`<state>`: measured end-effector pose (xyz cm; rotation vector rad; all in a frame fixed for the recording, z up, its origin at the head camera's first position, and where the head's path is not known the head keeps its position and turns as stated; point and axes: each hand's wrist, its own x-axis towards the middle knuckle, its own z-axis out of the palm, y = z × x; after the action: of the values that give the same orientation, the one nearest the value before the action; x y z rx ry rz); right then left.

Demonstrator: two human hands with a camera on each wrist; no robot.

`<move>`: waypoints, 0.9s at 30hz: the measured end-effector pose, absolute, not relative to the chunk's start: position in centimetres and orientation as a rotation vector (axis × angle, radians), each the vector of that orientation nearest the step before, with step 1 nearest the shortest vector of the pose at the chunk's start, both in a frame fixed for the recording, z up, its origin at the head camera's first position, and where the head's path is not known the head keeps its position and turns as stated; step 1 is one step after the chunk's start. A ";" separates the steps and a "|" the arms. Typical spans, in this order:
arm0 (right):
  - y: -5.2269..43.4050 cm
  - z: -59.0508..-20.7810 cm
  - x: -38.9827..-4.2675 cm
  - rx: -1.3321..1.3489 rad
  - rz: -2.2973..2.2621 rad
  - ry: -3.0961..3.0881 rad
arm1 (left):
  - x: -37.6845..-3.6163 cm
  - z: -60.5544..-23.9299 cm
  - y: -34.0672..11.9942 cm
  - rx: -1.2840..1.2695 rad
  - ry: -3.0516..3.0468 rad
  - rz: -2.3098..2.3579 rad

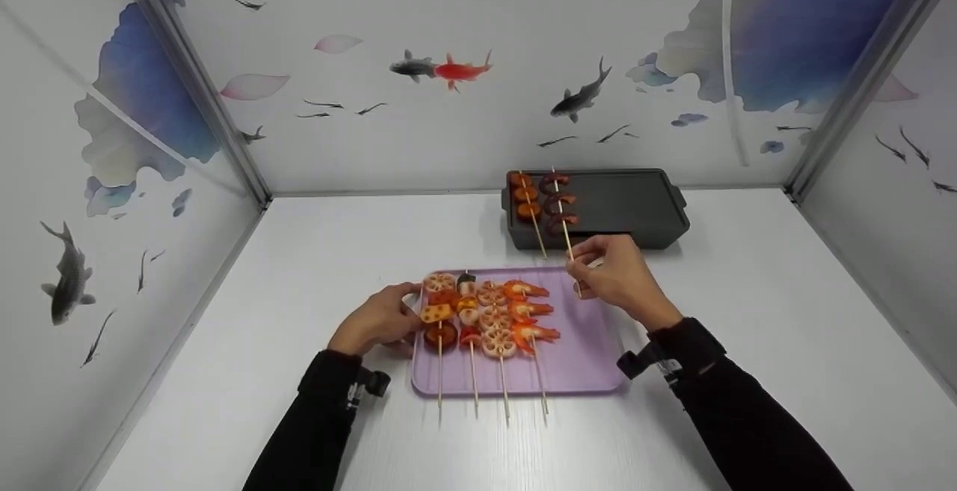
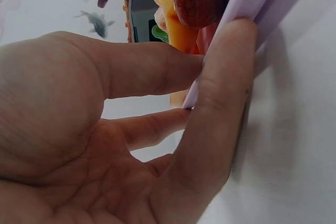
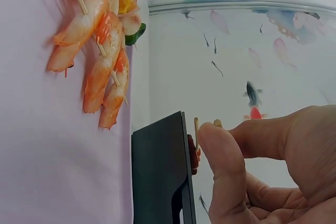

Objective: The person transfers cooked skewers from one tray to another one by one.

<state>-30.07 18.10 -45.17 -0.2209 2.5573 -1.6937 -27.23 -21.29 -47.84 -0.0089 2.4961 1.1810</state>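
Skewer [image 1: 562, 216] rests on the black grill pan [image 1: 635, 207] behind the purple tray [image 1: 583, 356]; right hand [image 1: 620, 278] pinches its stick end. Left hand [image 1: 377, 319] pinches the tray's edge. Keep the stick level, tray steady.

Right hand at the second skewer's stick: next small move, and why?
Probably let go and draw back to the tray. The right hand pinches the stick of a skewer already lying on the grill pan; four skewers wait on the tray, steadied by the left hand.
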 end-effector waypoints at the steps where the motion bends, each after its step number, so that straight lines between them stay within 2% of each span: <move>1: 18.1 -45.2 -29.9 -0.229 -1.695 2.560 | -27.2 -47.8 -21.3 -0.012 2.497 1.176; 27: 18.3 -46.9 -25.5 -0.189 -1.753 2.438 | -27.2 -47.9 -21.4 -0.001 2.456 1.231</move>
<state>-25.48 18.35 -46.88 -0.1893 2.4377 -1.7526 -27.23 -21.43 -47.92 -0.0009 2.4564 1.2314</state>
